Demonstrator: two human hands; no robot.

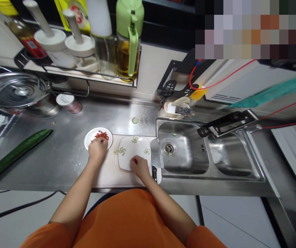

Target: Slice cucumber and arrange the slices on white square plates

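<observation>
My left hand (pixel 98 148) is over a small round white plate (pixel 88 137), fingertips pinched together at a pile of small chopped red pieces (pixel 103 134). Whether a piece is between those fingers is too small to tell. To the right, a square white plate (pixel 134 151) with a thin dark rim lies on a pale cutting board (pixel 106 175). Three green pinwheel shapes (pixel 134 139) show near its edges. My right hand (pixel 140 167) is closed above its lower edge, with what it holds, if anything, hidden. A cleaver (pixel 157 153) lies at the board's right end.
A long cucumber (pixel 19 153) lies on the steel counter at left, near a lidded pot (pixel 21 93) and a small jar (pixel 69 103). A double sink (pixel 184 148) is at right. Seasoning bottles (pixel 129 41) stand on a rack above. A green slice (pixel 135 120) lies behind the board.
</observation>
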